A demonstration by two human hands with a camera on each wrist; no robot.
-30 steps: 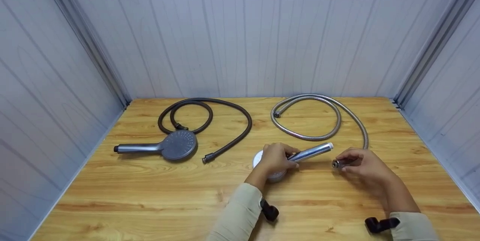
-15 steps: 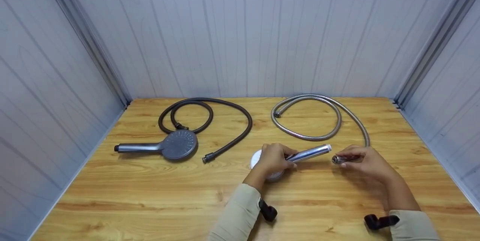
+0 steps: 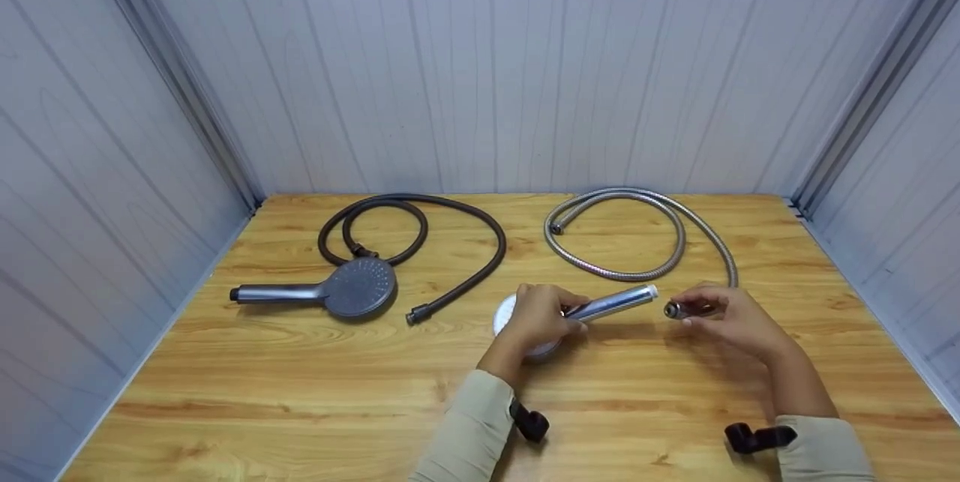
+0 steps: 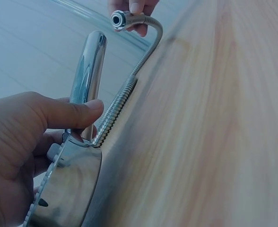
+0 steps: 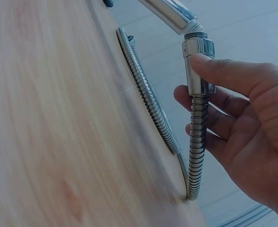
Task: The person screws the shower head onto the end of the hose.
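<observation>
My left hand grips a chrome shower head where its handle meets the round head; the handle points right, its white threaded end tilted up. The hand covers part of the pale spray face. With thumb and fingers, my right hand pinches the metal end fitting of a silver shower hose. That fitting faces the handle's end across a small gap in the head view. From the fitting the hose bends down in the right wrist view and lies coiled on the table behind both hands.
On the left of the wooden table lies a dark grey shower head, its handle pointing left. A dark hose loops behind it, one end touching or overlapping the head. Panel walls enclose the back and both sides.
My left hand has shifted slightly left with the chrome shower head. The right hand has raised the hose fitting a little and turned it toward the handle's end.
</observation>
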